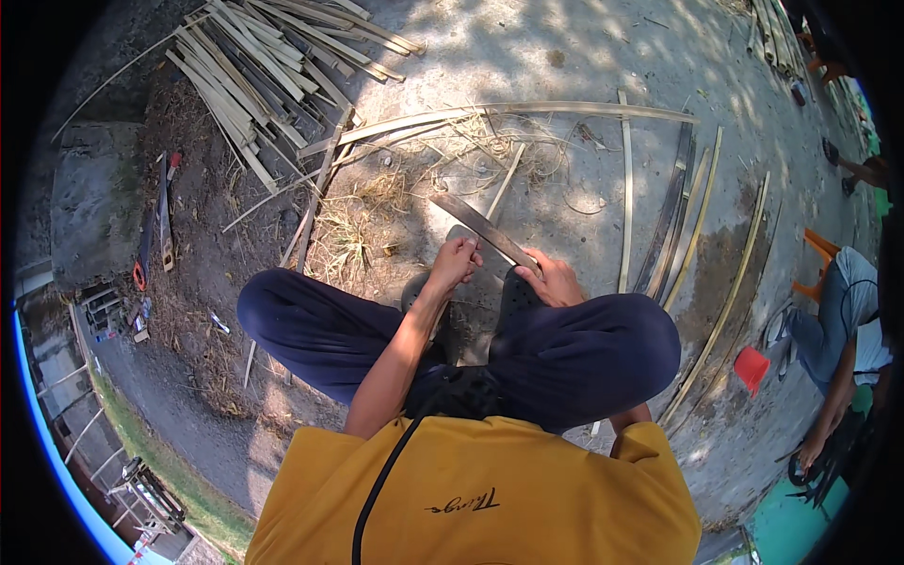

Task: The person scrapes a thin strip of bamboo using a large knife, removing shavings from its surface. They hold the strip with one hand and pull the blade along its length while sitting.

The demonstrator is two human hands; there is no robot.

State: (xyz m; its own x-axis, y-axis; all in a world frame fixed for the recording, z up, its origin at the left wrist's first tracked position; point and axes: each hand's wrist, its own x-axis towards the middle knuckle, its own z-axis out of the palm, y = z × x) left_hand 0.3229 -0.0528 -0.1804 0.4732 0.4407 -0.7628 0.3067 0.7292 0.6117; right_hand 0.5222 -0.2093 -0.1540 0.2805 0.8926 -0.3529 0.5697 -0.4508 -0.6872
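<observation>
Between my knees, my right hand (557, 280) is closed around the near end of a long flat brown piece (480, 228). The piece slants away to the far left; whether it is a blade or split bamboo I cannot tell. My left hand (456, 264) is a fist just left of it, apart from the right hand. Beyond the brown piece, a thin pale strip (507, 181) runs toward my left fist; whether the fist grips it is hidden. Under my hands are my dark shoes (516, 299).
A large pile of pale split strips (273, 71) lies at the far left. Long strips (702, 221) lie to the right, with a strip (527, 108) across ahead. A handsaw (165, 217) lies left. At right are a red container (751, 369) and a seated person (833, 320).
</observation>
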